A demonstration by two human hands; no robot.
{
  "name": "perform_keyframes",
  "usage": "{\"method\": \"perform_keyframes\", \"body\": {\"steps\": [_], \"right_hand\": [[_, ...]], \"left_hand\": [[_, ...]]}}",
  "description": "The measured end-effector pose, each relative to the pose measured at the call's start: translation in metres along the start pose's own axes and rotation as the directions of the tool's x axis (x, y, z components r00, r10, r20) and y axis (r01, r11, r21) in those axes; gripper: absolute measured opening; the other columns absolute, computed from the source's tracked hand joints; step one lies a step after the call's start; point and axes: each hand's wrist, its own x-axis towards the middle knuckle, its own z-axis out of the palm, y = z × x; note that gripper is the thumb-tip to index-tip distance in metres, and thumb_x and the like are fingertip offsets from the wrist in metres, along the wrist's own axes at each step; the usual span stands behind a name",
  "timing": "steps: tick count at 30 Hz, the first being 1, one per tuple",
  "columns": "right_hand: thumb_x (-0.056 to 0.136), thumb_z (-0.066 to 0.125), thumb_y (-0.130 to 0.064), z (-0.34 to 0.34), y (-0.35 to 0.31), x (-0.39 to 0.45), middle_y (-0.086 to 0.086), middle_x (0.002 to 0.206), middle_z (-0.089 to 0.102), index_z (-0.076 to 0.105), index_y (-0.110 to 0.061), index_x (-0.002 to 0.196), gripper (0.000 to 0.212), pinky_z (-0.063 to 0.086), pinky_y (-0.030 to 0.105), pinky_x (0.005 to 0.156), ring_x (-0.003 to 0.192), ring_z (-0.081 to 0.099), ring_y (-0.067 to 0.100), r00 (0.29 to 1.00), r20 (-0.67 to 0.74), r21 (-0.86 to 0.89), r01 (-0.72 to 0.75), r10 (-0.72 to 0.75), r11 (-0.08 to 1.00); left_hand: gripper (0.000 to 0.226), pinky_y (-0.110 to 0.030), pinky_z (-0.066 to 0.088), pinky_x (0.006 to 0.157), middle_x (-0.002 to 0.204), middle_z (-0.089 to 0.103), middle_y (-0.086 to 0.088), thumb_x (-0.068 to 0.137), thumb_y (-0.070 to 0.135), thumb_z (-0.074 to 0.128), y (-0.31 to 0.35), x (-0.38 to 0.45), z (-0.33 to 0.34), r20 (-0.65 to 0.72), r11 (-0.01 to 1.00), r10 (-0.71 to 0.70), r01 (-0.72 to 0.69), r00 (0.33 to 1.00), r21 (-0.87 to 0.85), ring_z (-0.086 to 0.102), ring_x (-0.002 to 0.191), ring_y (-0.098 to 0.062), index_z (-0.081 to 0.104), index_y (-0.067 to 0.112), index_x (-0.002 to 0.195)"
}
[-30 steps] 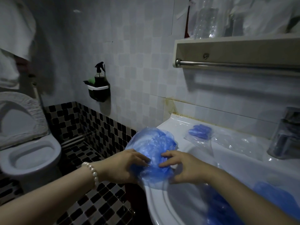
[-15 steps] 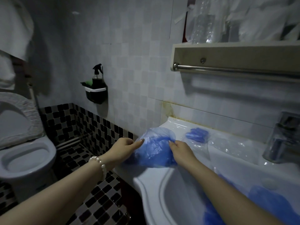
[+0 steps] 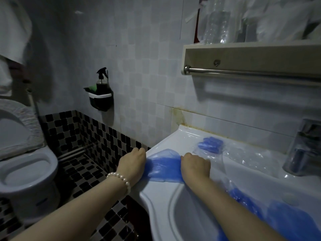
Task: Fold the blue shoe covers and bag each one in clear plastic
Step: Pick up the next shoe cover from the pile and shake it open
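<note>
A blue shoe cover [image 3: 162, 166] lies flattened on the left rim of the white sink [image 3: 166, 202], stretched between the two hands. The left hand [image 3: 132, 165] rests on its left end at the very edge of the sink, knuckles up, a pearl bracelet [image 3: 121, 180] around the wrist. The right hand [image 3: 195, 166] presses down on the cover's right end. Both hands have their fingers curled downward onto the blue film, but whether they pinch it or only press it flat I cannot tell, since the fingertips are hidden under the hands.

Just behind the right hand, a folded shoe cover inside a clear bag [image 3: 211, 145] lies on the back ledge of the sink. Beside it, further right, loose clear plastic [image 3: 250, 156] is spread along the ledge toward the faucet [image 3: 302, 150]. More blue shoe covers [image 3: 284, 221] are heaped at the right side of the sink, partly behind the right forearm.

Above the sink, a shelf [image 3: 251, 51] with a metal rail [image 3: 243, 72] carries clear bottles and plastic. On the tiled wall to the left, a dark holder [image 3: 101, 100] contains a spray bottle [image 3: 102, 80]. A toilet [image 3: 24, 164] stands at far left on the black-and-white checked floor.
</note>
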Motion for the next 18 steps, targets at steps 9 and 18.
{"method": "perform_keyframes", "body": {"steps": [9,18], "right_hand": [[0.101,0.036,-0.023,0.003,-0.001,-0.005,0.006,0.124,0.051,0.054,-0.016,0.122,0.029,0.034,0.037,0.093,0.116,0.044,0.026,0.977,-0.183,-0.094,0.097,-0.113,0.991],[0.075,0.063,-0.014,-0.015,0.028,0.010,0.008,0.130,0.043,0.039,-0.012,0.130,0.059,0.043,0.034,0.093,0.115,0.050,0.028,0.806,-0.585,0.730,0.474,0.092,0.491]], "left_hand": [[0.033,-0.028,0.045,0.070,0.086,0.063,-0.005,0.078,0.038,0.073,0.021,0.043,-0.021,0.501,0.850,0.027,0.244,0.865,-0.467,0.056,0.077,-0.018,0.066,0.008,0.088],[0.013,-0.029,0.027,0.066,0.074,0.060,-0.004,0.066,0.002,0.072,0.025,0.030,-0.043,-0.572,0.945,0.180,-0.301,0.800,-0.125,0.057,0.069,-0.027,0.065,0.011,0.073]]}}
